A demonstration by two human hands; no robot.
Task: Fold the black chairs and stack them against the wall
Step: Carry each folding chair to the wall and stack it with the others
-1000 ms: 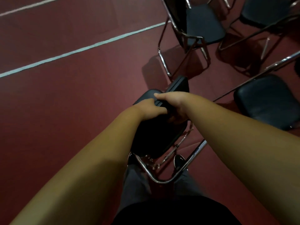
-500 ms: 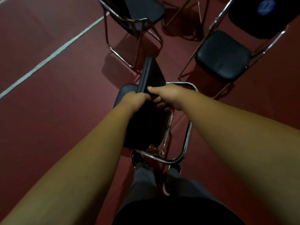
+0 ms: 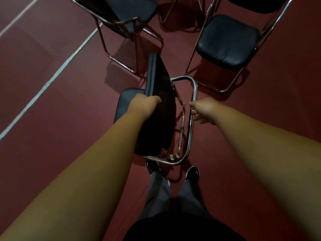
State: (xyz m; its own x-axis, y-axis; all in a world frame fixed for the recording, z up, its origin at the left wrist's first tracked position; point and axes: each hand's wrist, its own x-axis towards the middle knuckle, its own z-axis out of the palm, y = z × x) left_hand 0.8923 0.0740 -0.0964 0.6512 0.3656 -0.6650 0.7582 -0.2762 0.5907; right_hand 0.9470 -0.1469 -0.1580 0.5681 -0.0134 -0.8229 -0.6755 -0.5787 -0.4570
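Spreading under everything, the dark red floor (image 3: 52, 110) is carrying two open black cushioned chairs (image 3: 227, 40), while the half-folded black padded chair with a chrome tube frame (image 3: 156, 122) is being held upright before the person's shoes (image 3: 192, 174), seat and back nearly flat together. The left hand (image 3: 145, 105) is wrapping its grip round the padded edge, probably steadying it, and the right hand (image 3: 202, 108) is curling its grip on the chrome tube (image 3: 191, 134), seemingly drawing the frame shut.
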